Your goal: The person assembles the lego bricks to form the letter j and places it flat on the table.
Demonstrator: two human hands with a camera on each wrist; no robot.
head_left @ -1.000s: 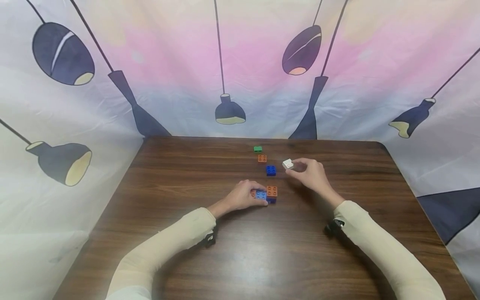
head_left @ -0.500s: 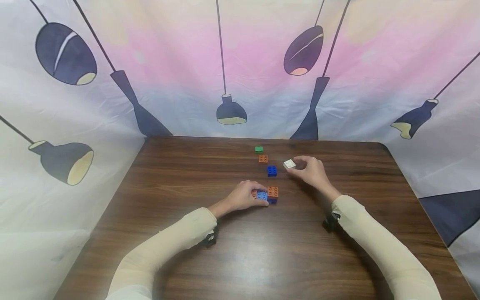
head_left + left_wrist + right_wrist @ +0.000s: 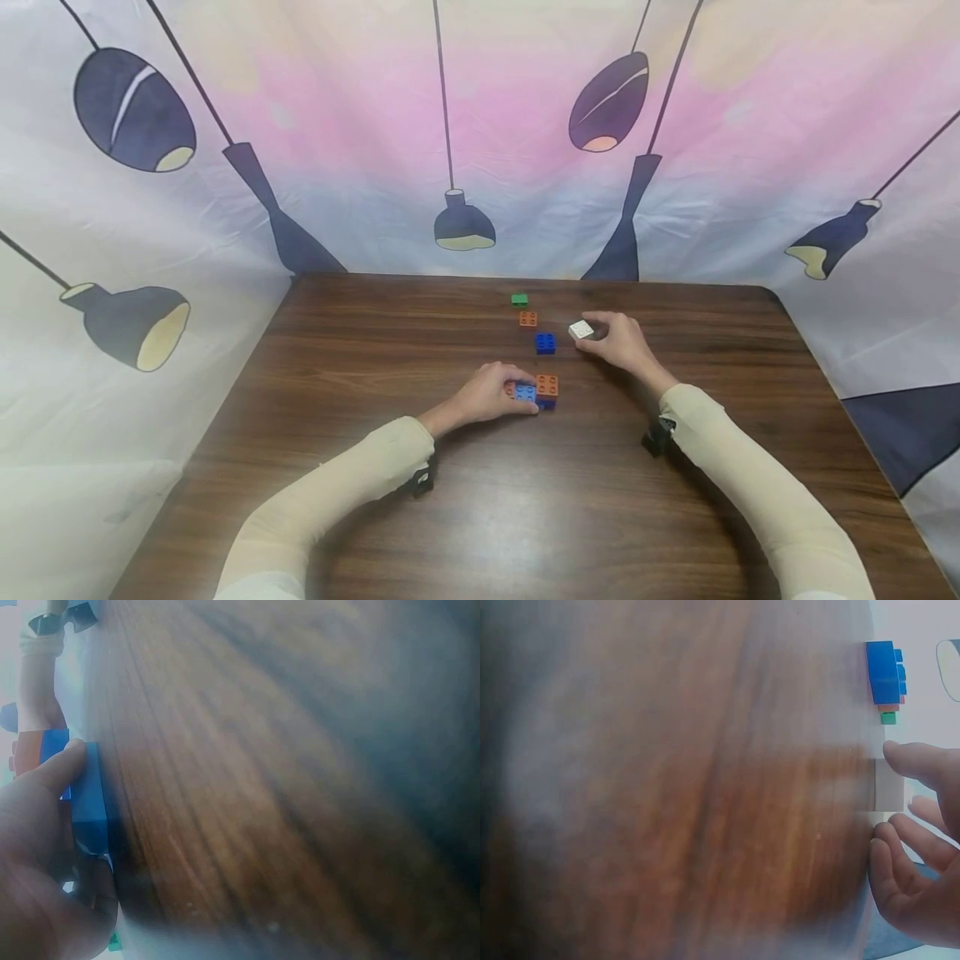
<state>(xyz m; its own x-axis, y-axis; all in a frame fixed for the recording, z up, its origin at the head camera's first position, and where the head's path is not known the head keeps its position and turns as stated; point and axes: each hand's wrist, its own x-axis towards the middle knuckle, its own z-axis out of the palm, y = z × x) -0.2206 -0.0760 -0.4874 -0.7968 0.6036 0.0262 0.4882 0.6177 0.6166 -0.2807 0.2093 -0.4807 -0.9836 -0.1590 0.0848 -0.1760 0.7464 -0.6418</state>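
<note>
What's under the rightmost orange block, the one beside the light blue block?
A dark blue block shows beneath the orange block. Its top is covered, and the left hand partly hides the light blue block alongside.

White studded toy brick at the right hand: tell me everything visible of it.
The white studded toy brick looks like plastic, roughly square, its studs facing up but too faint to count. The right hand pinches it between thumb and fingers. It is turned askew, right of the dark blue studded plastic brick and apart from it. Whether its underside touches the brown wood-grain table cannot be told.
</note>
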